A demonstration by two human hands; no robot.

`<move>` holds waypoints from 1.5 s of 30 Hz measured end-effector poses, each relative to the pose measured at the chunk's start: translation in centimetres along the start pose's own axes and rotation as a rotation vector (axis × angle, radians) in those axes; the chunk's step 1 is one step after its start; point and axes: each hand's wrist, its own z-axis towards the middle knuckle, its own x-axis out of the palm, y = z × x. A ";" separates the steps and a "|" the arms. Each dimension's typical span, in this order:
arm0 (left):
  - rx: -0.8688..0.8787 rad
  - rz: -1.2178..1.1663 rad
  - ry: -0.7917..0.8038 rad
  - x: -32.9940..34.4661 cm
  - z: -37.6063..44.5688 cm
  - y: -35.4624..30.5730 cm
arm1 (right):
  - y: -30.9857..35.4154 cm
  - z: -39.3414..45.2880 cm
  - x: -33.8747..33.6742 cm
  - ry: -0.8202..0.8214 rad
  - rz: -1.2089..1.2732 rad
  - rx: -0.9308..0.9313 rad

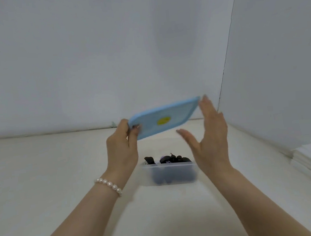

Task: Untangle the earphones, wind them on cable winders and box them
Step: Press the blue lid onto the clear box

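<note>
Gripping the blue lid's point(163, 118) left edge, the left hand point(122, 142) is holding it above the box point(168, 173); the right hand point(208, 131) is hovering, fingers straight, beside its right edge.

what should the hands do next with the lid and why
Probably bring the lid down over the box and press it shut. The left hand pinches the lid's left edge, holding it tilted in the air above the box; the right hand is open beside its right end. Dark earphones poke above the rim, so they may need tucking first.
</note>
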 end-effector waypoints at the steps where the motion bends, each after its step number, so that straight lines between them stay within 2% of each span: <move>1: -0.083 -0.058 -0.014 0.1 0.2 -0.2 | -0.2 0.0 -0.3 -0.007 0.071 0.125; 3: -0.235 -0.207 -0.015 0.3 0.7 -0.5 | -0.7 0.0 -0.6 0.020 0.266 0.342; 5: -0.370 -0.311 0.001 0.5 0.8 -0.9 | -1.0 0.0 -0.8 0.073 0.436 0.482; 7: -0.486 -0.368 0.033 0.7 0.6 -0.8 | -0.7 0.0 -0.7 0.109 0.470 0.585; 10: -0.611 -0.335 0.071 0.8 0.8 -0.3 | -0.1 0.3 -0.4 0.062 0.482 0.696; 14: -0.716 -0.246 0.166 0.8 1.0 0.3 | -0.5 0.5 -0.1 0.105 0.258 0.703; 19: -0.769 -0.150 0.356 1.3 0.4 1.5 | -1.1 0.0 -0.2 0.445 -0.239 0.651; 23: -0.707 -0.080 0.413 2.0 -0.2 1.5 | -1.3 0.0 -0.3 0.594 -0.440 0.605; 28: -0.635 -0.018 0.412 1.8 -0.6 2.0 | -1.5 -0.1 -0.3 0.639 -0.429 0.641; 32: -0.641 -0.018 0.399 1.6 -0.6 1.7 | -1.4 -0.1 -0.6 0.661 -0.384 0.661; 37: -0.746 -0.132 0.380 1.3 -0.3 2.0 | -0.9 0.2 -1.3 0.657 -0.282 0.687; 45: -0.864 -0.375 0.464 0.1 -0.2 2.1 | -1.2 0.3 -1.4 0.659 -0.204 0.717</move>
